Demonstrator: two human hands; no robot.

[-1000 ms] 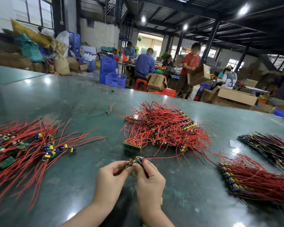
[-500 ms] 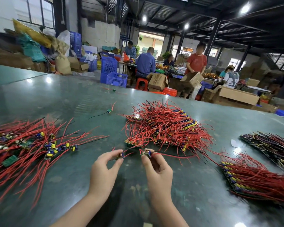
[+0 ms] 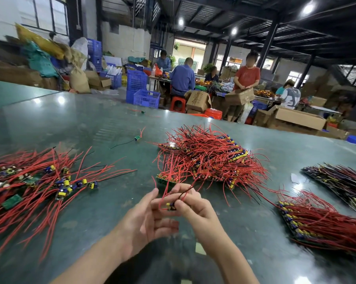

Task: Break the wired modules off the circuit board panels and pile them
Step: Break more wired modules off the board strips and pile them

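My right hand (image 3: 195, 203) pinches a small wired module (image 3: 171, 206) with a yellow and blue capacitor; its red and black wires rise between the fingers. My left hand (image 3: 148, 220) lies beside it, blurred, with its fingers stretched toward the module and its red wire. Both hands hover over the green table (image 3: 91, 124), just in front of the middle heap of red-wired panels (image 3: 210, 160). A spread pile of separated modules (image 3: 29, 181) lies to the left. At the right sits a stack of red-wired panels (image 3: 326, 222).
A darker-wired panel stack (image 3: 341, 181) lies at the far right. One loose module (image 3: 137, 137) rests behind the hands, another (image 3: 142, 112) farther back. Beyond the table's far edge stand blue crates (image 3: 146, 98), cardboard boxes (image 3: 298, 117) and several people working.
My hands were together, pulled apart with a piece in each, and have come together again. The view has shifted slightly. The person in red has lowered a cardboard box.
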